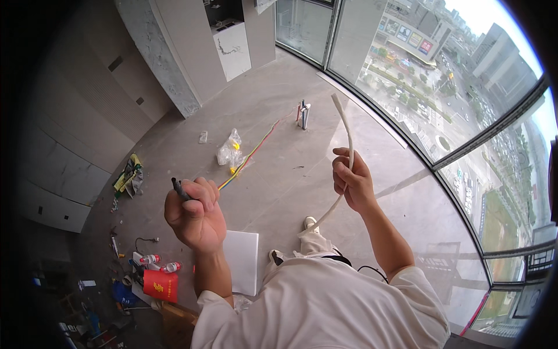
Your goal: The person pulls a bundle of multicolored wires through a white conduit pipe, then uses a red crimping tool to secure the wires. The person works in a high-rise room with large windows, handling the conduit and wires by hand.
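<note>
Item: white flexible tube [347, 132], being held upright in the right hand [350, 180], whose fingers are closing around its middle stretch; the upper end is arching up and away toward the window glass [465, 87], the lower end is trailing down to the person's white shoe [310, 223], apparently so that the length is kept off the floor [279, 192] and straight enough to inspect. Left hand [196, 215], left of the tube, is curling into a fist around a dark pen-like tool [179, 189], its tip sticking up above the knuckles, seemingly being kept ready for use on the tube. Packages and labels, placed relative to the tube: a white sheet [242, 262] is lying flat on the floor below and left of it, beside the legs; a red box-shaped package with yellow print [160, 285] is sitting further left and lower, with two small clear bottles with red caps [160, 263] lying just above it; a crumpled clear plastic bag with yellow contents [230, 149] is resting left of the tube's upper part; multicoloured wires [256, 150] are running from that bag toward upright cartridges [303, 114] standing just left of the tube's top; a yellow-green bundle [129, 174] is lying far left near the wall.
</note>
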Demonstrator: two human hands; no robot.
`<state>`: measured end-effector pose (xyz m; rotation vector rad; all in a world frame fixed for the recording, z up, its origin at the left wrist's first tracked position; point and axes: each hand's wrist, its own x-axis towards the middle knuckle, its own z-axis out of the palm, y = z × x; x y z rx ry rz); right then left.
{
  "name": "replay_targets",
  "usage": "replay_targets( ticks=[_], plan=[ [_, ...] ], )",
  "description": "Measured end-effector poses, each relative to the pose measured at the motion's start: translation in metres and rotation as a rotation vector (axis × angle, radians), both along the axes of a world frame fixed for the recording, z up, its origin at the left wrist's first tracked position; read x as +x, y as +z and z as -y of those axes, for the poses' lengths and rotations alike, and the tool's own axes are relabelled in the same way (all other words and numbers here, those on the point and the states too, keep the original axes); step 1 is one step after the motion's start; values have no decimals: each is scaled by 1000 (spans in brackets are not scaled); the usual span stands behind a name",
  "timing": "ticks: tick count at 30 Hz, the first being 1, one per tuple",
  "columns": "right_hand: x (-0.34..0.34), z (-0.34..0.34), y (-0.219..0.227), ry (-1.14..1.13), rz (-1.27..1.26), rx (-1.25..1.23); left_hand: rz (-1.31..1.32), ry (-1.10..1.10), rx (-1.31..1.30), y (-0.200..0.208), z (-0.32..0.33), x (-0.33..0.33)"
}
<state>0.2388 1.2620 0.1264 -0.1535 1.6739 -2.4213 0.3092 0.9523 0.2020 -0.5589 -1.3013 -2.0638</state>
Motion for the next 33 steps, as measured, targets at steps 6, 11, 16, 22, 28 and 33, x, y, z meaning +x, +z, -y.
replay_targets(
  ticks=[6, 11, 16, 22, 28, 33],
  plan=[
    [52, -66, 2, -269, -270, -16, -54, -65, -268, 11, -59, -24],
    [98, -103, 22, -328, -383, 369, 75, -342, -450, 32, -142, -36],
    [125, -150, 18, -164, -464, 614, 83, -543, -620, 33, -233, -46],
    [130, -191, 18, -227, -427, 499, -150, -516, -984, 21, -311, -51],
    [145, -233, 11, -410, -478, 569, -553, -507, -1183, 18, -342, -69],
    [145, -252, 7, -643, -621, 829, -663, -623, -1333, 27, -351, -86]
  ],
)
